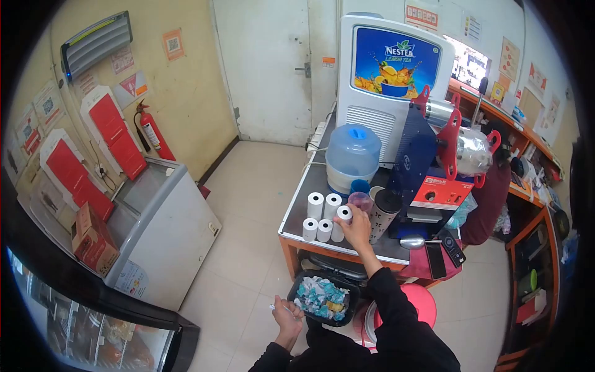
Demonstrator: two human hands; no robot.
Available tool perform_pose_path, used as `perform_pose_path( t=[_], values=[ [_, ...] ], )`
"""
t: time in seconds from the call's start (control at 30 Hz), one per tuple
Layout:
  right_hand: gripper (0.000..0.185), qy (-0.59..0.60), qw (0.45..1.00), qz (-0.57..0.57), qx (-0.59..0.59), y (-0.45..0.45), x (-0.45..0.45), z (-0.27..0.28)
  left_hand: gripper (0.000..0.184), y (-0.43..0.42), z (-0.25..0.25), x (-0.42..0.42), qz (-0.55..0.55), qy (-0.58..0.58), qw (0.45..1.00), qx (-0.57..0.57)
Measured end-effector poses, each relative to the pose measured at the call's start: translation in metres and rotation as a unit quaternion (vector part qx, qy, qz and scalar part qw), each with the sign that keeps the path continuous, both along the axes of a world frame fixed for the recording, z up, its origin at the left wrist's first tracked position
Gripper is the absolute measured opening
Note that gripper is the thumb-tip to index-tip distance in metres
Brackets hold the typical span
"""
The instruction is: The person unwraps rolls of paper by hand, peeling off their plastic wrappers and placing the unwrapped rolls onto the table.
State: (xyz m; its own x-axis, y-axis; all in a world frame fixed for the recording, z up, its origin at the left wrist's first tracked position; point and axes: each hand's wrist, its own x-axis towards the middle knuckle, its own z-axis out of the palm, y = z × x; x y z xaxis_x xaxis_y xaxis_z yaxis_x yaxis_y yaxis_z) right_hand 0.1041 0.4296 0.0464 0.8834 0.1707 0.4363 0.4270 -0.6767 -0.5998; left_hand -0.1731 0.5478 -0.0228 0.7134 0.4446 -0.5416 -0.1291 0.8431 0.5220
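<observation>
My right hand (356, 229) grips a white paper roll (344, 212) by its upper part, at the front of the dark-topped table. Beside and behind it, several more white paper rolls (315, 205) stand on end in a small group. My left hand (287, 316) is closed, low and to the left, with a small white scrap (271, 306) showing at its fingers. Just right of that hand is a black bin (351, 305), filled with crumpled blue and white paper. What else the left fingers may hold is hidden.
Close to my right hand stand a patterned tumbler (383, 217), a pink cup (360, 201) and a water jug (353, 155). A red-and-blue machine (434, 192), a phone (436, 259) and a drink dispenser (396, 74) share the table. A red bucket (423, 304) sits below; a chest freezer (170, 229) stands left.
</observation>
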Motion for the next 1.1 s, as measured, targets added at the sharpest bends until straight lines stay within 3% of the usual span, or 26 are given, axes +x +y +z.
perform_pose_path(
  t=[0.03, 0.17, 0.27, 0.3, 0.37, 0.43, 0.53, 0.6, 0.63, 0.67, 0.7, 0.73, 0.77, 0.83, 0.9, 0.93, 1.0, 1.1],
  values=[
    [0.061, -0.011, 1.000, 0.008, 0.003, 0.000, 0.002, -0.004, 0.055, 0.004, -0.021, 0.002, -0.036, -0.005, 0.998, -0.047],
    [0.063, -0.034, 0.999, 0.027, -0.010, -0.001, 0.008, -0.009, 0.054, -0.002, -0.022, 0.007, -0.117, 0.021, 0.983, -0.141],
    [0.080, -0.011, 0.998, 0.037, -0.039, -0.008, 0.003, -0.016, 0.055, -0.007, -0.048, 0.030, -0.234, 0.137, 0.959, -0.078],
    [0.085, 0.003, 0.999, 0.029, -0.041, -0.011, -0.004, -0.012, 0.052, -0.007, -0.072, 0.035, -0.243, 0.126, 0.960, -0.060],
    [0.078, -0.052, 0.998, 0.026, 0.006, -0.024, -0.033, 0.003, 0.050, -0.005, -0.124, 0.042, -0.257, 0.102, 0.961, -0.028],
    [0.064, -0.076, 0.995, 0.018, 0.067, -0.049, -0.066, 0.026, 0.042, -0.014, -0.125, 0.048, -0.283, 0.100, 0.952, 0.056],
    [0.034, -0.183, 0.965, -0.104, 0.155, -0.118, -0.082, 0.024, 0.033, -0.019, -0.138, 0.056, -0.317, 0.102, 0.933, 0.135],
    [0.015, -0.295, 0.909, -0.229, 0.187, -0.190, -0.058, 0.014, 0.032, -0.015, -0.155, 0.065, -0.333, 0.112, 0.921, 0.169],
    [0.014, -0.279, 0.866, -0.287, 0.300, -0.221, -0.037, 0.019, 0.033, -0.012, -0.163, 0.069, -0.336, 0.125, 0.915, 0.183],
    [0.015, -0.309, 0.836, -0.368, 0.264, -0.257, -0.014, 0.031, 0.034, -0.005, -0.176, 0.070, -0.337, 0.137, 0.910, 0.198],
    [0.021, -0.325, 0.825, -0.386, 0.254, -0.288, 0.011, 0.046, 0.037, 0.013, -0.224, 0.075, -0.348, 0.189, 0.880, 0.263],
    [0.023, -0.323, 0.833, -0.397, 0.209, -0.317, 0.037, 0.056, 0.032, -0.004, -0.194, 0.072, -0.324, 0.157, 0.897, 0.258],
    [0.025, -0.321, 0.838, -0.410, 0.163, -0.342, 0.064, 0.065, 0.042, -0.026, -0.158, 0.081, -0.247, 0.168, 0.897, 0.327],
    [0.025, -0.301, 0.858, -0.331, 0.251, -0.374, 0.120, 0.074, 0.038, -0.016, -0.188, 0.081, -0.219, 0.140, 0.919, 0.297],
    [0.025, -0.251, 0.893, -0.315, 0.200, -0.408, 0.173, 0.063, 0.033, -0.024, -0.186, 0.086, -0.234, 0.166, 0.909, 0.301],
    [0.025, -0.149, 0.932, -0.314, 0.100, -0.429, 0.196, 0.040, 0.031, -0.030, -0.181, 0.093, -0.241, 0.179, 0.904, 0.305],
    [0.025, 0.057, 0.952, -0.282, -0.102, -0.469, 0.240, -0.016, 0.027, -0.037, -0.173, 0.103, -0.253, 0.192, 0.893, 0.320],
    [0.028, 0.054, 0.918, -0.384, -0.080, -0.473, 0.255, -0.085, 0.024, -0.048, -0.167, 0.117, -0.280, 0.191, 0.878, 0.337]
  ],
)
